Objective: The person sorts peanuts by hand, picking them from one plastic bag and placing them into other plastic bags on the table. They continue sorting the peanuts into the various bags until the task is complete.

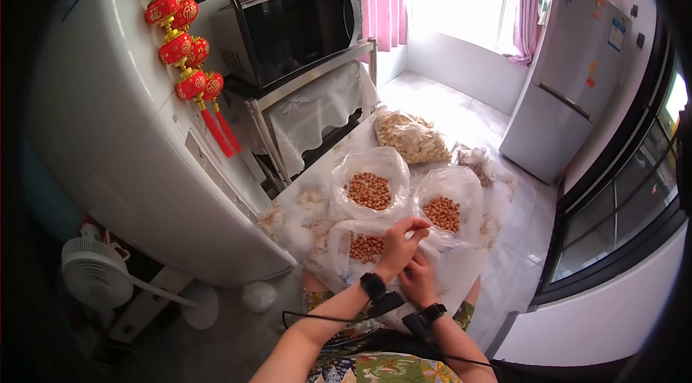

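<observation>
Three open clear plastic bags hold reddish-brown kernels that look like shelled peanuts: a back bag (339,188), a right bag (472,192) and a front bag (337,239). My left hand (402,245) is raised between the front and right bags, its thumb and fingers pinched together. Whatever it holds, if anything, is too small to make out. Just below it, my right hand (418,281) is closed with its fingers curled near the front bag's edge. Its grip is partly hidden. Both wrists wear black straps with small devices and cables.
Behind the bags lies a large bag of pale unshelled peanuts (411,138), with a smaller tied bag (476,163) beside it. A microwave (299,30) on a metal rack stands back left, a fridge (569,80) back right, a white fan (94,271) lower left.
</observation>
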`<move>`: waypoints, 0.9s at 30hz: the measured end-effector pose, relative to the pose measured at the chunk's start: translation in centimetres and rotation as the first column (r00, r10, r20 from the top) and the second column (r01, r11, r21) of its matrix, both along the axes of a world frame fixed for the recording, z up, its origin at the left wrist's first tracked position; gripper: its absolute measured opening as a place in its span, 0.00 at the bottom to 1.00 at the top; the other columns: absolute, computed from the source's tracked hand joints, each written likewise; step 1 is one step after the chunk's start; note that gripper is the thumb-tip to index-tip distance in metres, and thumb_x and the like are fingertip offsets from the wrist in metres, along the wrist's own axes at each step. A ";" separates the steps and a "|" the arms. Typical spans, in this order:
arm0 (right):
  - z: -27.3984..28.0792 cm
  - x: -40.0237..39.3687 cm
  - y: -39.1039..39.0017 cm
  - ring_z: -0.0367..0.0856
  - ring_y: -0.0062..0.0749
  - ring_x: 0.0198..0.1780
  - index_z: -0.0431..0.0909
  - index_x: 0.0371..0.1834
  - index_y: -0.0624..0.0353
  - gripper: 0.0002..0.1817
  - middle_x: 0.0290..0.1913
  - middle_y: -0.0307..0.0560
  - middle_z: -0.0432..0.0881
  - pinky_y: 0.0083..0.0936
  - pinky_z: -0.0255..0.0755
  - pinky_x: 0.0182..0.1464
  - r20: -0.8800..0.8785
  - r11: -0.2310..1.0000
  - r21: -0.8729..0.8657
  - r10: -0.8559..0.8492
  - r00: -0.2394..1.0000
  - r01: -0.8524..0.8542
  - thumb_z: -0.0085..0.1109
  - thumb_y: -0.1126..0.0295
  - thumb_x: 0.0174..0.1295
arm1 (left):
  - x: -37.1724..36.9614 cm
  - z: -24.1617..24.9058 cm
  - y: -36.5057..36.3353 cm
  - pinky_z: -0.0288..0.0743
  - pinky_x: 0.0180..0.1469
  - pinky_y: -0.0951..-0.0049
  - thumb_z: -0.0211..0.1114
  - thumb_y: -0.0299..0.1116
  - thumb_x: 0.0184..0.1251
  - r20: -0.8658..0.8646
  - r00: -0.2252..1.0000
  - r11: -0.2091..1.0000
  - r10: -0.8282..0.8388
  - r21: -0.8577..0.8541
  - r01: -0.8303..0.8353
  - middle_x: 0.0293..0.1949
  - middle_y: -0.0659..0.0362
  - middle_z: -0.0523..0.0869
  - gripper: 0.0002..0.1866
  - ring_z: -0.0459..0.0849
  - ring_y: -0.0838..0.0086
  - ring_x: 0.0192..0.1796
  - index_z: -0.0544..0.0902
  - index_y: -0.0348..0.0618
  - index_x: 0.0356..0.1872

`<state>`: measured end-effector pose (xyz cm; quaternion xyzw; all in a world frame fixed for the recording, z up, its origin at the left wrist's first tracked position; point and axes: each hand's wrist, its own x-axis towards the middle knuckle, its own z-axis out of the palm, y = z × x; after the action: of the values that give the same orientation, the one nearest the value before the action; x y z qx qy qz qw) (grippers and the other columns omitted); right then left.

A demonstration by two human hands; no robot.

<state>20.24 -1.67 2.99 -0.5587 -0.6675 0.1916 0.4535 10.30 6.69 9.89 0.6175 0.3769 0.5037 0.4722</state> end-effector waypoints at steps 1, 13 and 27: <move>-0.4 0.1 0.1 0.85 0.52 0.50 0.86 0.43 0.60 0.11 0.47 0.52 0.85 0.42 0.79 0.52 -0.019 1.000 0.005 0.012 1.000 -0.012 0.69 0.77 0.56 | 1.2 0.3 0.9 0.84 0.50 0.72 0.71 0.24 0.70 -0.031 0.999 0.997 -0.019 0.077 0.021 0.47 0.55 0.92 0.12 0.92 0.71 0.46 0.86 0.40 0.53; -0.1 0.0 0.0 0.84 0.51 0.46 0.86 0.38 0.60 0.06 0.42 0.51 0.84 0.41 0.79 0.50 -0.051 0.998 0.055 0.010 0.999 -0.007 0.70 0.78 0.56 | -4.3 -1.5 -2.4 0.83 0.51 0.64 0.67 0.20 0.68 -0.154 0.976 0.959 0.154 0.260 -0.111 0.48 0.52 0.88 0.10 0.89 0.58 0.49 0.87 0.41 0.48; 0.2 0.1 0.0 0.84 0.49 0.47 0.87 0.39 0.59 0.07 0.44 0.50 0.83 0.39 0.79 0.48 -0.020 1.000 0.012 -0.004 1.000 0.004 0.70 0.78 0.57 | -8.3 -6.6 -4.5 0.74 0.55 0.56 0.73 0.24 0.58 -0.449 0.847 0.912 0.284 0.398 -0.095 0.40 0.58 0.86 0.09 0.84 0.56 0.49 0.87 0.44 0.41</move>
<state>20.32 -1.70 3.22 -0.5554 -0.6630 0.1920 0.4639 2.02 2.19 3.25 0.7612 0.4467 0.4326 0.1842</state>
